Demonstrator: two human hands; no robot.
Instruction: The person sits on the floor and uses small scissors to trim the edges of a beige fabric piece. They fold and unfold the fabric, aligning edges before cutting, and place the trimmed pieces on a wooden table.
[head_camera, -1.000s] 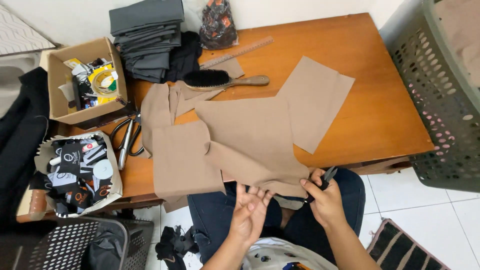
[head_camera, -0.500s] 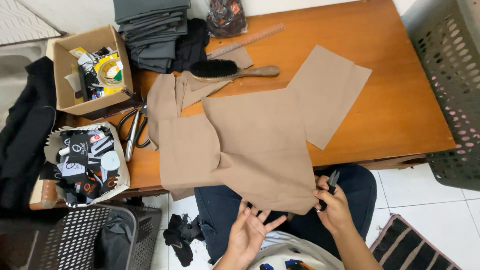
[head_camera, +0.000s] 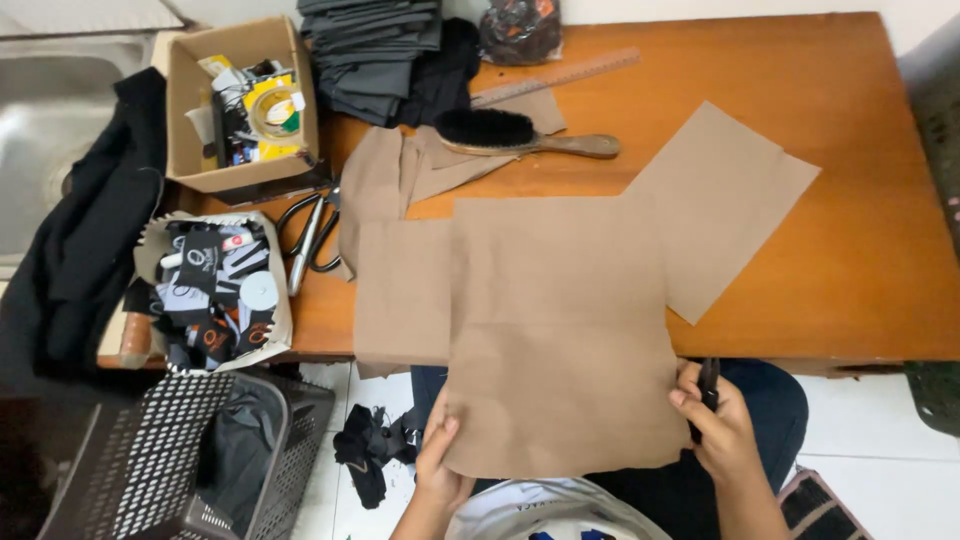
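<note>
- Left hand pinches the brown fabric panel at its lower left corner.
- Right hand, grip closed on a small black tool, holds the right edge.
- Panel hangs off the desk edge; smoothing step, I'd judge.

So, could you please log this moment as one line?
left hand: grips brown fabric piece | right hand: holds fabric edge plus dark tool | wooden table: brush

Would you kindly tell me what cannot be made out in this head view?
- Dark tool in the right hand: its kind; the fingers and the brown cloth cover most of it.
- Left hand: fingers tucked under the cloth.
- Box contents: too small.
- Basket: cut off by the bottom edge.
</note>
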